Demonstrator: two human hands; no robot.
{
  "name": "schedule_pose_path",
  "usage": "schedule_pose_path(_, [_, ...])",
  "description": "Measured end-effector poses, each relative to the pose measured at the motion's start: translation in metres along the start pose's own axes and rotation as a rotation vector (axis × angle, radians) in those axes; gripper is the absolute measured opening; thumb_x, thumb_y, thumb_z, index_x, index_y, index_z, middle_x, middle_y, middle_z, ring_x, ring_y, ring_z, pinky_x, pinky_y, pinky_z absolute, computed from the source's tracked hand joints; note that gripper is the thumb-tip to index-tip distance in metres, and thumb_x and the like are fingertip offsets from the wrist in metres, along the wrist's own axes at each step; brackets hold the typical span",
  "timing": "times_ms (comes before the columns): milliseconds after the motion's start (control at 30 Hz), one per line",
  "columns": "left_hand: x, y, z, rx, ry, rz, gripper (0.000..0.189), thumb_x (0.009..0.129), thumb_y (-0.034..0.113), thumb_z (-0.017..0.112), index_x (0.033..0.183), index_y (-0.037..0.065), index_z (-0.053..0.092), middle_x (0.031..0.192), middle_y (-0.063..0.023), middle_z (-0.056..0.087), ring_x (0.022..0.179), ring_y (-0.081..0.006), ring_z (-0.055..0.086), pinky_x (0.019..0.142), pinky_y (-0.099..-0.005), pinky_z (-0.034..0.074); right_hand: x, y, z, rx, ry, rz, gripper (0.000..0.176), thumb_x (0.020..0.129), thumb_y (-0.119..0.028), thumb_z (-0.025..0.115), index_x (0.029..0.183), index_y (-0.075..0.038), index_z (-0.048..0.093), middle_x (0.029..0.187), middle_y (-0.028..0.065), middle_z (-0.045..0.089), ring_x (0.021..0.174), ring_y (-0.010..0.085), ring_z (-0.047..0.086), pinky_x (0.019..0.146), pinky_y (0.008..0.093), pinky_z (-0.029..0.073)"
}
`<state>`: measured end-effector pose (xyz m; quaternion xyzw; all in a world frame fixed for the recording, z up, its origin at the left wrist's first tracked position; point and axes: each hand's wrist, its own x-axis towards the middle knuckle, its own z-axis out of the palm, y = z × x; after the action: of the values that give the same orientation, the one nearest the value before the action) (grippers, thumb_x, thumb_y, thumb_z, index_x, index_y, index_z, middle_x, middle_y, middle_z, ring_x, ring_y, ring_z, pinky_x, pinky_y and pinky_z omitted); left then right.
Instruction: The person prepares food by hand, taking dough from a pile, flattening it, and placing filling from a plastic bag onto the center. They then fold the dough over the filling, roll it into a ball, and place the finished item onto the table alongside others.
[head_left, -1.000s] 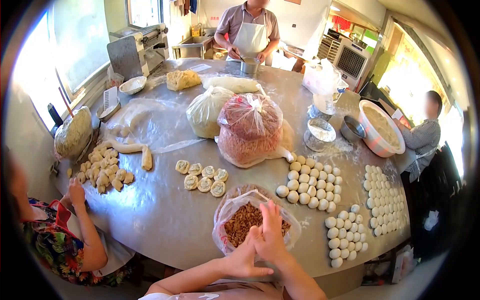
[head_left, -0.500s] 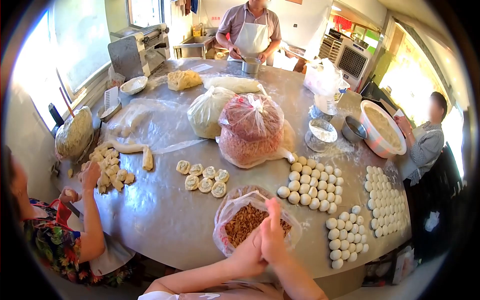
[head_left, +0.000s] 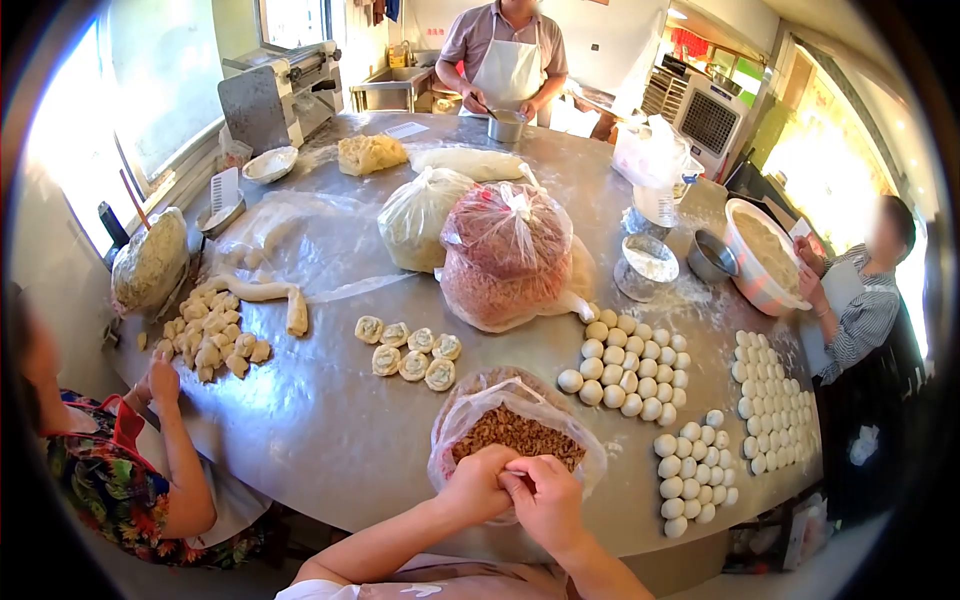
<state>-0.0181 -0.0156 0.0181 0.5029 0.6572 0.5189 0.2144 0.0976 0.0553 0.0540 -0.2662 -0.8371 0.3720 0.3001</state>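
Over an open plastic bag [head_left: 440,455] of brown crumbly filling [head_left: 525,435], my two hands meet. My left hand [head_left: 478,488] is curled closed, its back toward me. Against it, my right hand [head_left: 548,502] pinches with thumb and fingers. A small pale bit shows between the fingertips, but the fingers hide most of whatever is there. Right of the bag lie rows of round white dough balls [head_left: 630,370], with a nearer group [head_left: 692,470] closer to the table edge. Several pleated buns [head_left: 413,365] sit to the left of the bag.
Tied bags of pink filling [head_left: 505,265] and pale green filling [head_left: 420,220] stand mid-table. Dough pieces [head_left: 215,335] lie before a co-worker at left. Another person at the back holds a metal pot [head_left: 507,126]; a third, at right, touches a large tub [head_left: 745,270].
My right hand has turned from upright, fingers stretched, to a pinch against my left hand, which has curled. The left co-worker's hands have come together; the person at right has reached to the tub.
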Motion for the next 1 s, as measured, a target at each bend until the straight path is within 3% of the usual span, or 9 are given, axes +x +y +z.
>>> schedule_pose_path(200, [-0.006, 0.02, -0.005, 0.02, -0.37, -0.189, 0.031, 0.086, 0.03, 0.066, 0.074, 0.002, 0.063, 0.072, -0.022, 0.061, 0.066, -0.0371, 0.061, 0.06, -0.042, 0.048, -0.006, 0.021, -0.029, -0.059, 0.118, -0.022, 0.007, 0.081, -0.004, 0.068, 0.081, -0.008, 0.062, 0.076, 0.0104, 0.063, 0.068, 0.0264, 0.062, 0.061, 0.0351, 0.05])
schedule_pose_path(267, [-0.013, 0.026, -0.011, -0.126, -0.404, -0.243, 0.033, 0.089, 0.031, 0.066, 0.074, 0.001, 0.062, 0.068, -0.0176, 0.061, 0.062, -0.0257, 0.06, 0.058, -0.0386, 0.047, -0.001, 0.044, -0.058, -0.085, 0.385, 0.241, 0.006, 0.088, -0.007, 0.063, 0.083, -0.004, 0.062, 0.073, 0.0039, 0.062, 0.064, 0.0128, 0.056, 0.06, 0.0277, 0.046])
schedule_pose_path(300, [-0.015, 0.021, -0.013, -0.23, -0.407, -0.336, 0.016, 0.09, 0.018, 0.066, 0.083, 0.004, 0.066, 0.073, -0.0031, 0.064, 0.073, -0.0114, 0.06, 0.064, -0.0287, 0.048, -0.001, 0.061, -0.076, -0.104, 0.477, 0.279, 0.003, 0.089, -0.006, 0.063, 0.087, -0.003, 0.063, 0.073, -0.0015, 0.059, 0.065, 0.0064, 0.049, 0.059, 0.0234, 0.043])
schedule_pose_path(367, [-0.014, 0.003, -0.01, -0.425, -0.257, -0.124, 0.026, 0.094, 0.008, 0.056, 0.12, 0.002, 0.059, 0.121, -0.0105, 0.058, 0.098, -0.0167, 0.062, 0.082, -0.0282, 0.052, -0.011, 0.089, -0.097, 0.019, 0.623, 0.34, 0.005, 0.088, -0.005, 0.066, 0.091, -0.002, 0.064, 0.077, -0.0015, 0.06, 0.068, 0.005, 0.049, 0.061, 0.0214, 0.043])
schedule_pose_path(400, [-0.01, 0.017, -0.016, -0.609, -0.203, -0.299, 0.031, 0.096, 0.005, 0.051, 0.126, 0.001, 0.053, 0.134, -0.0128, 0.049, 0.101, -0.0225, 0.064, 0.083, -0.0316, 0.053, -0.019, 0.094, -0.098, -0.026, 0.628, 0.341, 0.006, 0.087, -0.005, 0.066, 0.092, -0.001, 0.065, 0.079, -0.0001, 0.061, 0.069, 0.0062, 0.052, 0.062, 0.0219, 0.045])
schedule_pose_path(500, [-0.008, 0.005, -0.014, -0.78, -0.005, -0.484, 0.027, 0.1, 0.026, 0.049, 0.104, 0.003, 0.062, 0.105, -0.0127, 0.064, 0.094, -0.0254, 0.066, 0.075, -0.0347, 0.055, -0.041, 0.108, -0.083, -0.142, 0.561, 0.324, 0.01, 0.086, -0.004, 0.067, 0.095, -0.001, 0.065, 0.086, 0.006, 0.065, 0.075, 0.0136, 0.06, 0.068, 0.0256, 0.049])
schedule_pose_path(700, [-0.008, -0.003, -0.006, -1.134, -0.062, -0.468, 0.053, 0.1, 0.045, 0.04, 0.063, 0.007, 0.046, 0.067, -0.0066, 0.05, 0.063, -0.0242, 0.057, 0.059, -0.0378, 0.047, -0.063, 0.138, -0.02, -0.392, 0.314, 0.129, 0.022, 0.085, -0.004, 0.062, 0.107, -0.001, 0.063, 0.107, 0.0188, 0.064, 0.093, 0.0345, 0.064, 0.081, 0.0352, 0.052])
schedule_pose_path(800, [-0.003, 0.004, -0.006, -1.146, 0.052, -0.602, 0.056, 0.1, 0.049, 0.037, 0.061, 0.009, 0.043, 0.064, -0.0067, 0.047, 0.058, -0.0242, 0.052, 0.056, -0.0376, 0.046, -0.068, 0.145, -0.017, -0.326, 0.229, 0.115, 0.028, 0.087, -0.005, 0.059, 0.115, -0.001, 0.059, 0.117, 0.0206, 0.061, 0.103, 0.0352, 0.061, 0.088, 0.0358, 0.05])
schedule_pose_path(1000, [0.01, 0.004, -0.008, -1.491, 0.201, -0.592, 0.057, 0.098, 0.056, 0.032, 0.073, 0.009, 0.051, 0.08, -0.0093, 0.056, 0.09, -0.0271, 0.057, 0.082, -0.0402, 0.047, -0.043, 0.098, -0.069, 0.005, 0.3, 0.352, 0.032, 0.091, -0.012, 0.058, 0.121, 0.002, 0.055, 0.119, 0.0215, 0.06, 0.111, 0.033, 0.058, 0.094, 0.038, 0.047])
